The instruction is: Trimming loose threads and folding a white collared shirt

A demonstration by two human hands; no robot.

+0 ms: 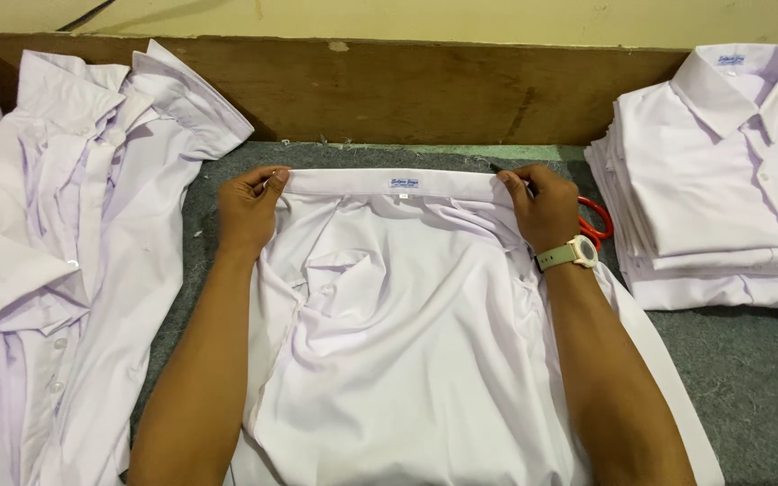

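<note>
A white shirt lies spread on the grey felt table top in front of me, collar at the far side with a small label in its middle. My left hand pinches the left end of the collar band. My right hand, with a pale wristwatch on the wrist, pinches the right end. The band is stretched straight between both hands. The body of the shirt is rumpled between my forearms.
A heap of unfolded white shirts lies at the left. A neat stack of folded white shirts stands at the right. Red-handled scissors lie just behind my right wrist. A brown wooden board backs the table.
</note>
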